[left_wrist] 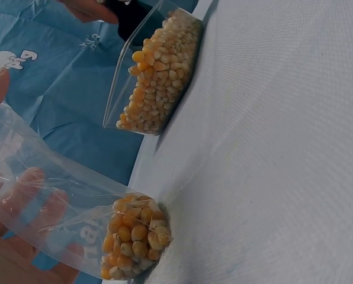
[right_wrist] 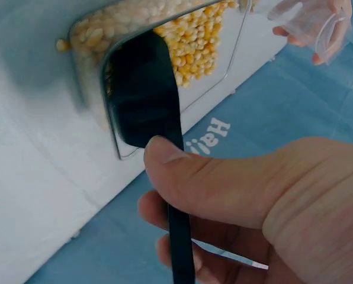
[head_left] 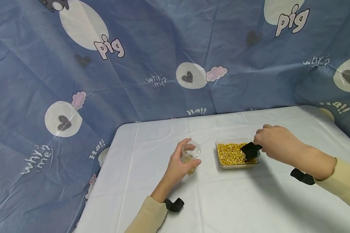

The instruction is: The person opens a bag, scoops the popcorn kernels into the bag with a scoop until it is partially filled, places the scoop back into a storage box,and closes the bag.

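My left hand [head_left: 176,164] holds a clear plastic bag [left_wrist: 64,198] upright, its mouth spread wide between thumb and fingers. Corn kernels [left_wrist: 135,236] fill the bottom of the bag, close over the white cloth in the left wrist view. In my right hand [head_left: 275,139] is a black scoop [right_wrist: 144,89], its handle pinched under the thumb. The scoop's blade dips into a clear rectangular container [head_left: 236,167] of yellow corn kernels [head_left: 228,153], at the container's right side. Part of the blade is hidden among the kernels.
A white cloth [head_left: 145,161] covers the table. One loose kernel [right_wrist: 62,45] lies beside the container in the right wrist view. Behind the table hangs a blue printed curtain [head_left: 151,48]. Black bands [head_left: 175,205] sit at both wrists.
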Demonstrator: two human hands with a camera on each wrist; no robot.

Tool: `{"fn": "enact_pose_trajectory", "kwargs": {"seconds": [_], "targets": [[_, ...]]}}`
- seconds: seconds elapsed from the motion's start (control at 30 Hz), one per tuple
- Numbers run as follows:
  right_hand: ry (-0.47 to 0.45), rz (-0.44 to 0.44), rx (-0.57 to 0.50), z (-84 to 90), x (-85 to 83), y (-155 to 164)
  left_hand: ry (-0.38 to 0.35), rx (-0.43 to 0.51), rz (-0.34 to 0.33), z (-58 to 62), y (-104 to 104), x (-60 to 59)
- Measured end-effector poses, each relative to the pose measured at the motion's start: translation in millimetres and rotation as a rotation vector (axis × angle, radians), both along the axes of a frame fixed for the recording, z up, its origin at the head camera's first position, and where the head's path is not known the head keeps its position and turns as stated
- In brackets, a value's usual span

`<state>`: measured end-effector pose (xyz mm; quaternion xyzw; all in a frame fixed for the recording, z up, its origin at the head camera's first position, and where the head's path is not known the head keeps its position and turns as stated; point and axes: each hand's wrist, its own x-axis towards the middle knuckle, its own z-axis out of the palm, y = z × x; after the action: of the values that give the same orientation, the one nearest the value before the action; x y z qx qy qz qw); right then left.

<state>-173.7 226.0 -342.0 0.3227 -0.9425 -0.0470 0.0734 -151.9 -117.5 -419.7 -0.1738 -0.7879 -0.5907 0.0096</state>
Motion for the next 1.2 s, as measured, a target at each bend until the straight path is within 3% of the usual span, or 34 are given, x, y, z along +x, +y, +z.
{"fn": "enact_pose_trajectory", "kwargs": {"seconds": [0.13, 0.43, 0.97, 1.2], "targets": [[-0.098, -0.033, -0.069, -4.8, -3.1, 3.6, -0.008, -0.002, 0.003, -0.8, 0.0, 0.0], [-0.189, -0.063, -0.148, -22.3, -5.7, 10.0, -0.005, 0.006, -0.005, -1.9, 0.7, 1.4], [-0.176, -0.051, -0.298, -48.2, -4.6, 29.7, -0.011, 0.008, -0.011, -1.7, -0.4, 0.6], [-0.119, -0.039, -0.367, -60.4, -0.3, 36.6, -0.022, 0.002, -0.005, -0.8, 0.2, 1.2]]}}
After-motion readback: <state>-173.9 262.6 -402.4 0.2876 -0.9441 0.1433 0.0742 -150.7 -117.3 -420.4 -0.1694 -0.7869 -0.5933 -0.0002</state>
